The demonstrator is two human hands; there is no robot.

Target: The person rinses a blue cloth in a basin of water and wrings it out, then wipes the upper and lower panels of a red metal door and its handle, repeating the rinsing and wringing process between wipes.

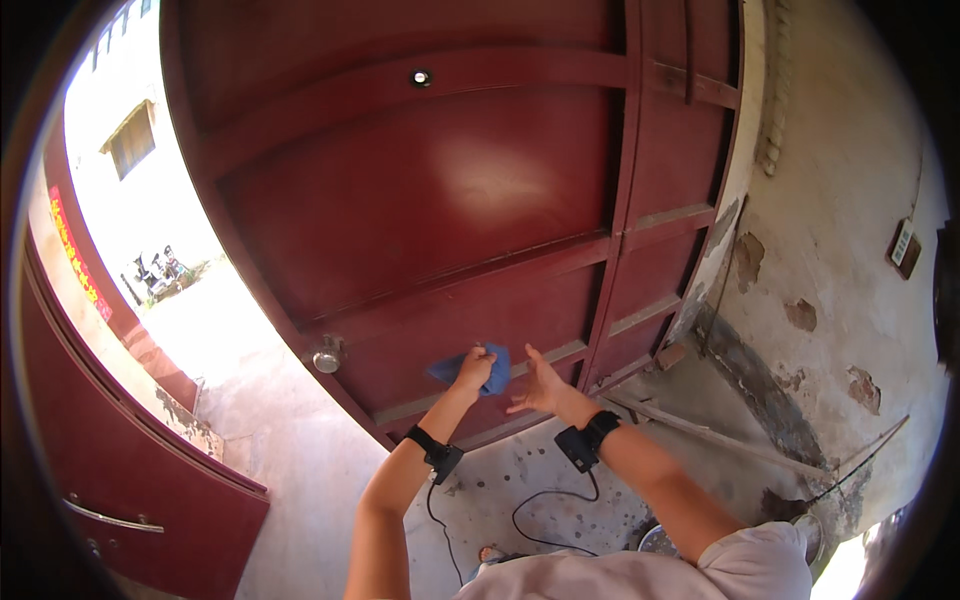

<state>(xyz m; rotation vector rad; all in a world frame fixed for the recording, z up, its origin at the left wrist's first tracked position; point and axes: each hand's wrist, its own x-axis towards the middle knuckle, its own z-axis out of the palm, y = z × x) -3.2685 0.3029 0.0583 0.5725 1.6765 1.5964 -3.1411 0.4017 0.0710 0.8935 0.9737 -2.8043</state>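
A blue cloth [496,371] is bunched in my left hand [477,367], in front of the lower part of a dark red metal door [420,195]. One corner of the cloth trails out to the left of my fist. To its right, my right hand [541,386] holds nothing, its fingers spread and apart from the cloth. Whether the cloth touches the door is hard to tell. A round metal knob [327,355] sits near the door's left edge, and a small round fitting [421,77] is set higher up. Black straps with small devices circle both forearms.
A second red door leaf [172,480] with a metal handle [112,517] stands at left. Thin black cables [517,517] hang from the wrist devices. At right are a peeling wall [840,247], a slanting wooden bar [720,435] and a bucket rim [657,538]. Outdoors, a motorbike [157,271] is parked.
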